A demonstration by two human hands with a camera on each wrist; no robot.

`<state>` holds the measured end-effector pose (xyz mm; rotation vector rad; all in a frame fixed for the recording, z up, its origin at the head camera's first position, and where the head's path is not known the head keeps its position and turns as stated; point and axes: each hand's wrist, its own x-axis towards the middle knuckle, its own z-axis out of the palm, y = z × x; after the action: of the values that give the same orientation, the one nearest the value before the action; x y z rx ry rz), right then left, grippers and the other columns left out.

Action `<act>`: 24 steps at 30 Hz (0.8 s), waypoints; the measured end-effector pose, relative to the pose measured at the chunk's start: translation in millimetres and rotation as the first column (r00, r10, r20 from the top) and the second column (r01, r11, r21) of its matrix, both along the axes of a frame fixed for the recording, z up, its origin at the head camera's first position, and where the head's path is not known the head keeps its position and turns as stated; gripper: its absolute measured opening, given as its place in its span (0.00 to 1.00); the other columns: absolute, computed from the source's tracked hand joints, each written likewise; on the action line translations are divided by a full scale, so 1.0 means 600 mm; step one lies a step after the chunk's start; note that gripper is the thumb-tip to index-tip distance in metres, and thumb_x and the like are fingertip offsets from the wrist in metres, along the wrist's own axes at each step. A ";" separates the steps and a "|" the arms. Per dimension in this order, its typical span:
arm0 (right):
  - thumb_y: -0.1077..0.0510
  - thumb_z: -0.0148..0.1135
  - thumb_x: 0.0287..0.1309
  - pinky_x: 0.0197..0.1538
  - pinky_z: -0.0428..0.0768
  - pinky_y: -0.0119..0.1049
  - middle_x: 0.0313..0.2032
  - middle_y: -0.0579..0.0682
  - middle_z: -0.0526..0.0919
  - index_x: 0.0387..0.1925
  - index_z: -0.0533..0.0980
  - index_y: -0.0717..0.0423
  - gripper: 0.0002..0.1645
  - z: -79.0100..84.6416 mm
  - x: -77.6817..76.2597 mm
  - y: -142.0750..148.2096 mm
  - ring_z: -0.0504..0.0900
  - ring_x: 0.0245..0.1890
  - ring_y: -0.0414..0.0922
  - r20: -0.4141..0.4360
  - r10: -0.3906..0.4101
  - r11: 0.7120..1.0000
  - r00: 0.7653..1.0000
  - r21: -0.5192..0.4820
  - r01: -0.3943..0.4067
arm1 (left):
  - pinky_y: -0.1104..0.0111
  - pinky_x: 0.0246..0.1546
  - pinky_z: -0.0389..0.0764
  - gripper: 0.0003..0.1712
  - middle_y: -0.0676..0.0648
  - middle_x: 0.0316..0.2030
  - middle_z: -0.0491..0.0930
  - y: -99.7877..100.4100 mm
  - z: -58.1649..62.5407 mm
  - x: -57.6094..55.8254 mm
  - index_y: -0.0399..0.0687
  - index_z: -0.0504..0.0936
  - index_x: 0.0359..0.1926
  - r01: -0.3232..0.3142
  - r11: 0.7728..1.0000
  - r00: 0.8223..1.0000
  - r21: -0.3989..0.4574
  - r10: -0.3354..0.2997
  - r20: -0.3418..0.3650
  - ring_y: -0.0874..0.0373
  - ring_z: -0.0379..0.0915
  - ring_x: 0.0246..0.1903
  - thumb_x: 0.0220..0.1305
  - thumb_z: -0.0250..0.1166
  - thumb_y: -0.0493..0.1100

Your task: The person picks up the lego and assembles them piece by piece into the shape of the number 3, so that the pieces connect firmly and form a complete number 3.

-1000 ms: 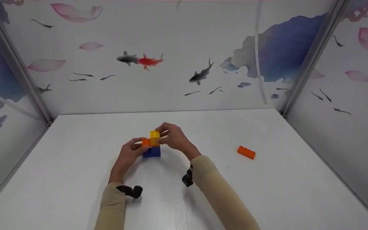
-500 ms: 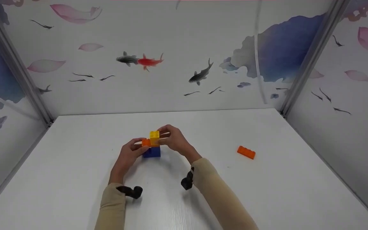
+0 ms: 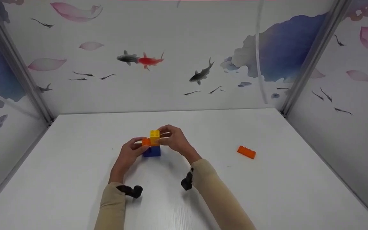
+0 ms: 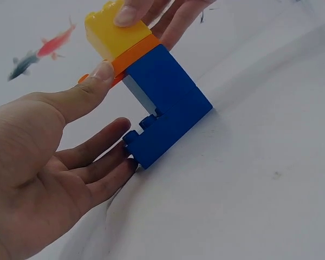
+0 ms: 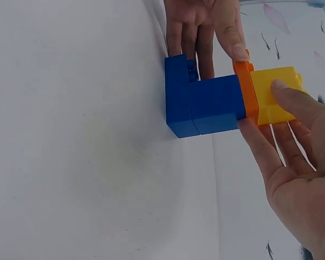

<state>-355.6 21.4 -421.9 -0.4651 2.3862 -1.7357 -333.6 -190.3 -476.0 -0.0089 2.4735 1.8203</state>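
A small stack of toy building blocks stands on the white table. Its bottom part is blue bricks [image 3: 152, 151], forming an L shape in the left wrist view, with a low studded end and a taller end. Across the top of the taller end lies a thin orange brick [image 3: 146, 142], jutting out leftward. On that sits a yellow brick [image 3: 154, 136], studs up. My left hand [image 3: 129, 154] pinches the orange brick's overhanging end, its lower fingers close to the low blue end. My right hand [image 3: 175, 139] grips the yellow brick between thumb and fingers, one fingertip near the blue-orange seam.
A loose orange brick [image 3: 246, 152] lies on the table [image 3: 283, 179] to the right. Printed white panels with fish and petals enclose the back and both sides. Each wrist carries a black camera mount, the left one [image 3: 133, 191] hanging low over the table.
My right hand and forearm have shifted slightly toward me since a second ago, still gripping the yellow brick. The left hand and the stack stay in place.
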 end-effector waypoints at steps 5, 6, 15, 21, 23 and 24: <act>0.60 0.69 0.61 0.61 0.82 0.43 0.61 0.53 0.79 0.63 0.73 0.51 0.29 0.005 0.007 0.006 0.80 0.61 0.51 0.059 0.038 0.999 0.998 -0.015 -0.037 | 0.54 0.69 0.72 0.31 0.39 0.65 0.75 0.000 0.001 0.003 0.56 0.72 0.68 0.011 1.000 1.000 -0.001 -0.011 -0.016 0.45 0.75 0.63 0.66 0.65 0.55; 0.59 0.70 0.60 0.61 0.82 0.43 0.62 0.53 0.78 0.64 0.73 0.50 0.31 0.007 0.008 0.008 0.79 0.62 0.51 0.066 0.046 0.999 0.997 -0.012 -0.045 | 0.54 0.69 0.72 0.31 0.39 0.65 0.75 0.000 0.002 0.004 0.56 0.72 0.68 0.012 1.000 1.000 -0.002 -0.012 -0.016 0.45 0.75 0.63 0.66 0.65 0.55; 0.50 0.70 0.61 0.66 0.78 0.44 0.68 0.48 0.73 0.68 0.70 0.41 0.35 0.048 0.032 0.051 0.74 0.68 0.49 0.001 0.082 0.997 0.997 -0.003 -0.082 | 0.54 0.70 0.71 0.32 0.38 0.66 0.73 -0.001 0.005 0.007 0.57 0.70 0.69 0.001 1.000 1.000 -0.019 -0.001 0.006 0.45 0.73 0.64 0.67 0.65 0.57; 0.50 0.71 0.60 0.65 0.79 0.45 0.65 0.48 0.76 0.66 0.72 0.43 0.33 0.068 0.048 0.103 0.77 0.66 0.48 -0.114 0.013 1.000 0.993 0.007 -0.012 | 0.53 0.70 0.71 0.33 0.36 0.66 0.73 -0.001 0.002 0.008 0.56 0.70 0.69 0.016 1.000 1.000 -0.025 -0.017 -0.010 0.44 0.73 0.64 0.66 0.65 0.58; 0.51 0.71 0.60 0.64 0.80 0.45 0.64 0.49 0.77 0.66 0.72 0.44 0.32 0.068 0.053 0.126 0.77 0.65 0.49 -0.157 -0.024 1.000 0.987 0.001 0.024 | 0.53 0.70 0.71 0.32 0.37 0.66 0.73 -0.001 0.000 0.008 0.56 0.71 0.68 0.019 1.000 1.000 -0.019 -0.019 -0.014 0.45 0.73 0.63 0.66 0.65 0.57; 0.51 0.71 0.60 0.63 0.80 0.46 0.63 0.50 0.77 0.65 0.73 0.45 0.32 0.067 0.056 0.139 0.78 0.65 0.50 -0.175 -0.040 0.999 0.984 -0.006 0.040 | 0.53 0.70 0.71 0.33 0.37 0.66 0.73 0.000 0.000 0.008 0.55 0.71 0.68 0.023 1.000 1.000 -0.020 -0.023 -0.017 0.44 0.73 0.63 0.66 0.65 0.57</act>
<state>-321.8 104.6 -381.6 -0.5974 2.5284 -1.7831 -328.9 -190.3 -476.1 0.0346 2.4924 1.7949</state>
